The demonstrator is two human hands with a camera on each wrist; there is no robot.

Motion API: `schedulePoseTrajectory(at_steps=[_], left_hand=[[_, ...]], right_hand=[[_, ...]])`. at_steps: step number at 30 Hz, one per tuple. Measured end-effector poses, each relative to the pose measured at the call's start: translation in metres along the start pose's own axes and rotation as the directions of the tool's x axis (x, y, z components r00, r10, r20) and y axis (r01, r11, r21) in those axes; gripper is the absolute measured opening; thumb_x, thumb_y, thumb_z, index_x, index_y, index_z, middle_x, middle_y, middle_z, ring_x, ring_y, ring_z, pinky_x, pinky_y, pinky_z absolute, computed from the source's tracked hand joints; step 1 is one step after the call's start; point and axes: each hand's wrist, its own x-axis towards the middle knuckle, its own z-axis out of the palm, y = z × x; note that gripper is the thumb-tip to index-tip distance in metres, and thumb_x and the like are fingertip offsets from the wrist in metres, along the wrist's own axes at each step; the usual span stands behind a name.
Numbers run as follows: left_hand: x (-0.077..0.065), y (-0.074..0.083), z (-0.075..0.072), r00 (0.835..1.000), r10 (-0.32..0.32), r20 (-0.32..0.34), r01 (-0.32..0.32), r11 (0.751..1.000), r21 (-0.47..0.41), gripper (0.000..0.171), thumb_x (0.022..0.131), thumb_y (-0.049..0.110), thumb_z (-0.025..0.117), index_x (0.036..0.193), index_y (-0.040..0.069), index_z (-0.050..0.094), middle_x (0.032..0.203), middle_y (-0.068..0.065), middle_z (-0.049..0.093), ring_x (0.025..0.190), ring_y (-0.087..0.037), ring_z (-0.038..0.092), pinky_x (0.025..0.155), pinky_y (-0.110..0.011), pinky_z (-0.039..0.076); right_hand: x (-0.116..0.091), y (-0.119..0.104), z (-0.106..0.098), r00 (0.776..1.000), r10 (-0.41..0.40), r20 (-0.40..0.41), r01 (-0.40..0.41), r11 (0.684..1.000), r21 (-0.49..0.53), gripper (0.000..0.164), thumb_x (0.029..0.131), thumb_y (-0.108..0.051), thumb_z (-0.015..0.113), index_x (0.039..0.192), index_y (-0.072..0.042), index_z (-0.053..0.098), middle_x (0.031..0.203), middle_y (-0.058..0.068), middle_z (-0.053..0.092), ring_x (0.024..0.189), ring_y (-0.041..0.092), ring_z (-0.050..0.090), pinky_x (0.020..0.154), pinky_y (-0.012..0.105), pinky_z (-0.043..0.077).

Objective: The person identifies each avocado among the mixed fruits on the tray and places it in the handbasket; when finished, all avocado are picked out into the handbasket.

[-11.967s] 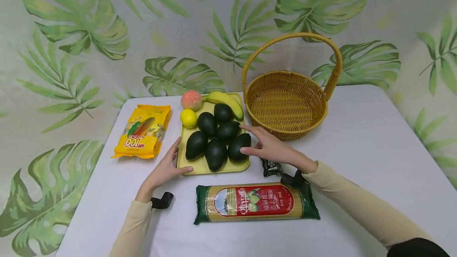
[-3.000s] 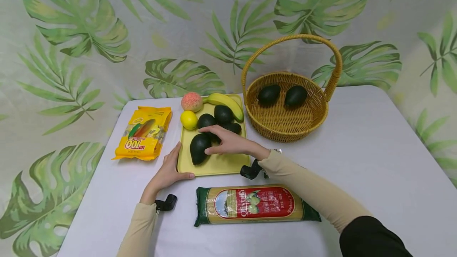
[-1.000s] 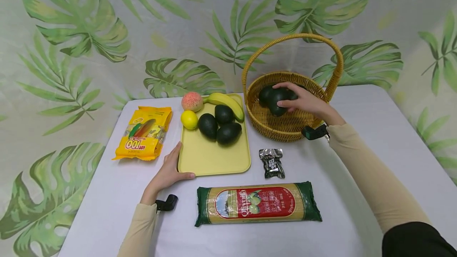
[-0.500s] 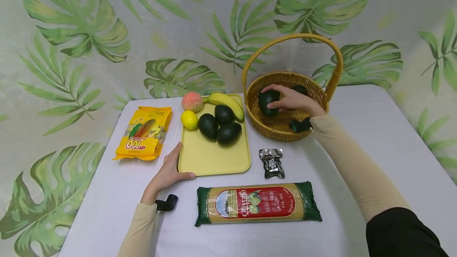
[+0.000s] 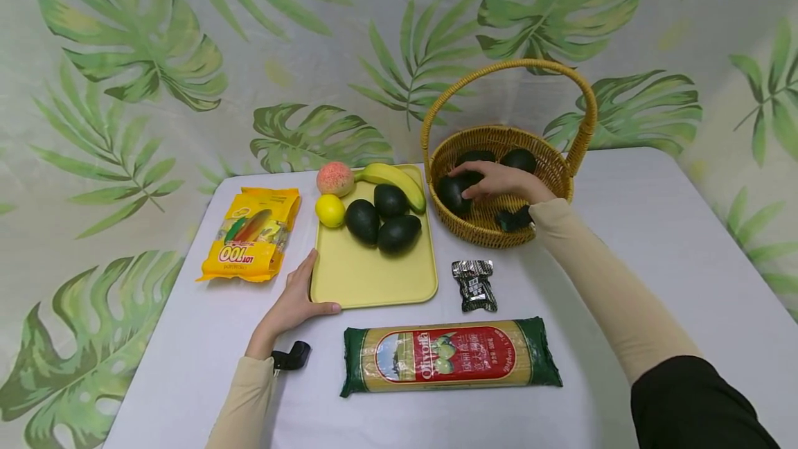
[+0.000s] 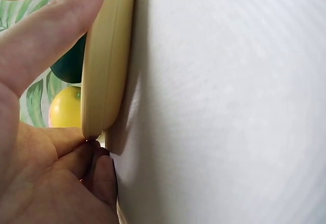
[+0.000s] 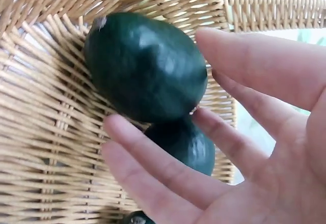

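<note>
In the head view my right hand reaches into the wicker basket, beside a dark green avocado at its left side. Up close in the right wrist view, this avocado lies against the wicker, thumb and fingers spread about it; the thumb is at its edge. Two more avocados sit farther back in the basket. My left hand rests at the near left corner of the yellow tray, thumb along the front edge, fingers along the left side. Several avocados lie on the tray.
A banana, a peach and a lemon sit at the tray's back. A yellow candy bag lies left. A small black wrapped packet and a spaghetti pack lie nearer the front. The basket's tall handle arches overhead.
Over the earlier frames three avocados have moved from the tray into the basket. Since half a second ago, the right hand and the latest avocado have shifted slightly left. The left hand stays put.
</note>
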Motion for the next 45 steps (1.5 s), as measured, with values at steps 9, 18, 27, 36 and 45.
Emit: schedulePoseTrajectory(at_steps=[9,18,27,36,45], left_hand=[[0.000,0.002,0.000,1.000,-0.009,0.005,0.009,1.000,0.001,0.118,0.074,0.037,0.082,0.153,0.004,0.000,0.157,-0.020,0.003,0.138,-0.039,0.008,0.108,-0.058,0.015],[-0.001,0.000,0.000,1.000,-0.005,0.003,0.005,1.000,0.002,0.118,0.074,0.037,0.082,0.153,0.004,0.000,0.158,-0.020,0.004,0.139,-0.039,0.007,0.109,-0.058,0.014],[-0.002,0.001,0.000,1.000,0.010,-0.002,-0.010,1.000,-0.001,0.118,0.074,0.036,0.082,0.153,0.003,0.001,0.157,-0.021,0.004,0.139,-0.040,0.007,0.108,-0.058,0.015],[-0.001,0.000,0.000,1.000,0.018,-0.005,-0.018,1.000,0.003,0.118,0.074,0.036,0.082,0.153,0.003,0.001,0.157,-0.022,0.004,0.138,-0.041,0.008,0.107,-0.059,0.016],[-0.001,-0.001,0.001,1.000,0.012,-0.005,-0.012,1.000,-0.004,0.119,0.074,0.036,0.083,0.153,0.003,0.001,0.157,-0.021,0.004,0.138,-0.040,0.008,0.108,-0.058,0.015]], right_hand=[[-0.021,0.004,-0.003,0.983,-0.112,-0.142,0.117,0.993,0.025,0.047,0.097,-0.011,0.054,0.140,0.002,0.041,0.138,0.025,0.041,0.103,0.042,0.054,0.082,0.048,0.048],[-0.040,-0.008,0.002,0.961,-0.198,-0.194,0.222,0.969,0.110,0.048,0.097,-0.019,0.058,0.141,-0.006,0.042,0.139,0.020,0.041,0.108,0.034,0.058,0.085,0.041,0.051],[-0.051,-0.032,0.034,0.944,-0.298,-0.140,0.317,0.937,0.146,0.055,0.097,-0.018,0.058,0.145,-0.007,0.035,0.144,0.015,0.037,0.107,0.035,0.058,0.087,0.048,0.048],[-0.043,-0.043,0.074,0.944,-0.330,-0.031,0.330,0.926,0.182,0.060,0.096,-0.015,0.059,0.148,-0.009,0.030,0.150,0.013,0.028,0.101,0.030,0.062,0.083,0.045,0.051],[-0.015,-0.038,0.110,0.957,-0.286,-0.056,0.291,0.937,0.195,0.066,0.093,-0.017,0.063,0.149,-0.014,0.029,0.153,0.014,0.018,0.097,0.042,0.061,0.082,0.048,0.051]])
